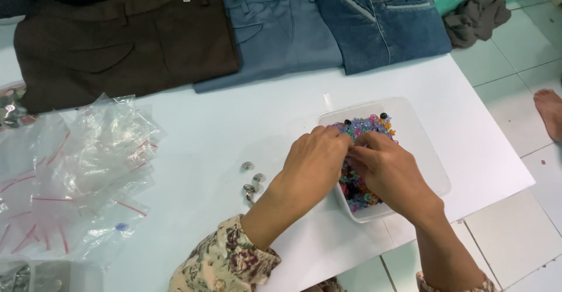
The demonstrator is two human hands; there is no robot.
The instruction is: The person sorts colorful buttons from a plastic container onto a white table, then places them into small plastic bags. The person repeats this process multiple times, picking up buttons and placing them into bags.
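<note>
Where the white worktop (234,128) nears its right edge, a clear plastic container (418,145) holds many-coloured beads (366,127). Both hands dig into them: the left hand (313,163) and right hand (386,169) curl with fingertips pinched among the beads, though what they grip is hidden. Small metal buttons (252,180) lie just left; clear zip bags (82,175) farther left; three folded trousers (275,28) beyond.

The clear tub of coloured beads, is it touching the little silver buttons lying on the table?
Apart. The head view shows bare white table between the silver buttons and the clear tub; the left hand reaches across that gap into the beads.
</note>
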